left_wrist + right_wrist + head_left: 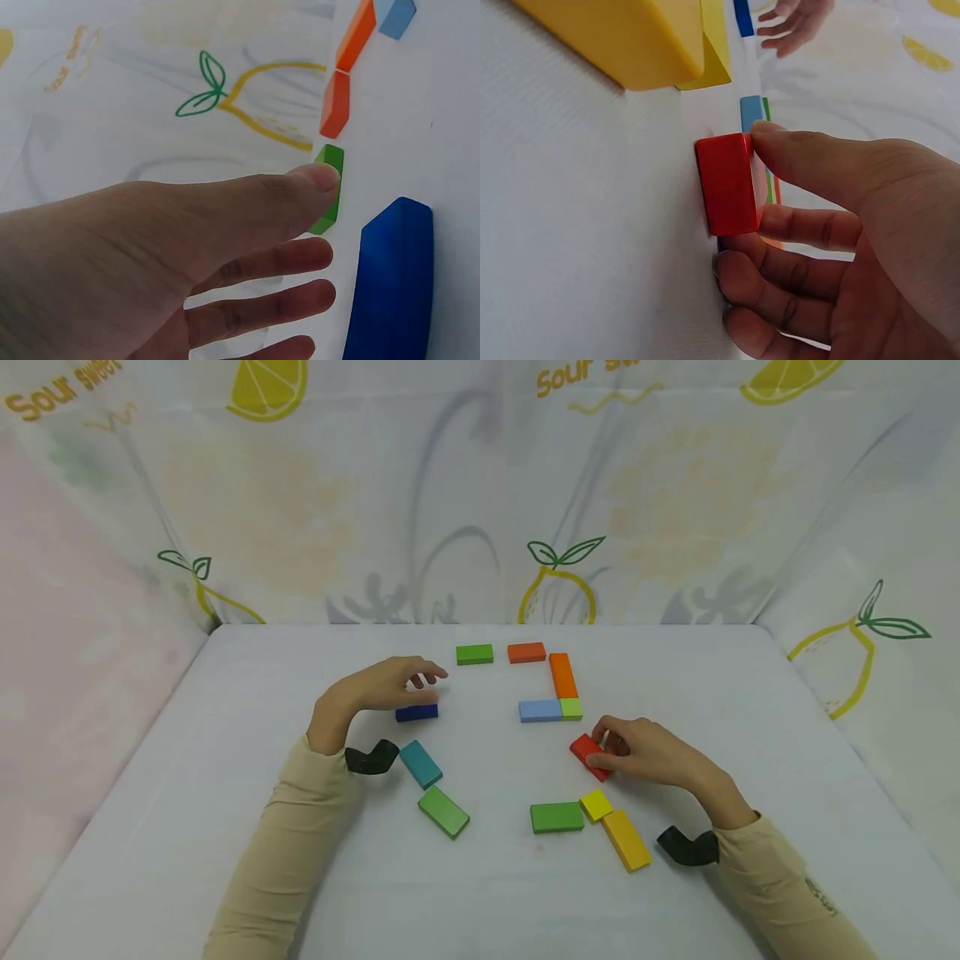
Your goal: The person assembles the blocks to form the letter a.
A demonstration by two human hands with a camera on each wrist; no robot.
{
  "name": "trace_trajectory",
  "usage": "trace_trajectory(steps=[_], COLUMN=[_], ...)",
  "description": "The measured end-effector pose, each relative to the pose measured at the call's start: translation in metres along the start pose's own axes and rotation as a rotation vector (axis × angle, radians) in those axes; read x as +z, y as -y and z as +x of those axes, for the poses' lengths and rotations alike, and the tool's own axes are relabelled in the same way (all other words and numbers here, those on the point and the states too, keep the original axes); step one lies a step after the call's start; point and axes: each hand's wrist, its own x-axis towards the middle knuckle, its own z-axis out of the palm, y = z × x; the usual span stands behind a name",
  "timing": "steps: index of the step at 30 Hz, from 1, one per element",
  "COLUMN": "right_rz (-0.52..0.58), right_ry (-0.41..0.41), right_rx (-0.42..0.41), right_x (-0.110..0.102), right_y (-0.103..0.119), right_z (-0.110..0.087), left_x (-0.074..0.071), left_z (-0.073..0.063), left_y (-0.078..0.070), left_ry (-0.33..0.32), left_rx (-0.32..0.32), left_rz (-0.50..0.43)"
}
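Observation:
A red block lies on the table at a slant, and my right hand pinches it. In the right wrist view the thumb touches one side of the red block, with curled fingers on the other. My left hand hovers beside a dark blue block, fingers loosely spread and holding nothing. In the left wrist view a gap shows between the fingers and the dark blue block; the thumb covers part of a green block farther off.
A teal block and a green block lie near the left forearm. Light blue, lime, orange and red-orange blocks form a bent row. Green, yellow and amber blocks lie in front.

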Motion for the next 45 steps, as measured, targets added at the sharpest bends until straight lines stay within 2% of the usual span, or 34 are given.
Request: trace_trajectory(steps=[10,23,33,45], right_rz=[-0.022,-0.021,0.000,0.011], right_ry=[-0.023,-0.056,-0.043,-0.078], right_rx=[0.018,0.085,0.102,0.121], right_x=[0.002,0.000,0.001,0.003], right_y=[0.001,0.008,0.007,0.003], right_z=[0.001,0.005,0.008,0.012], left_x=[-0.001,0.002,0.003,0.003], left_z=[-0.003,-0.004,-0.005,-0.005], left_y=[0.010,0.013,0.016,0.018], left_ry=[0.073,0.073,0.076,0.070], left_rx=[-0.043,-0.046,-0.056,-0.058], left_rz=[-0.005,-0.018,-0.011,0.001])
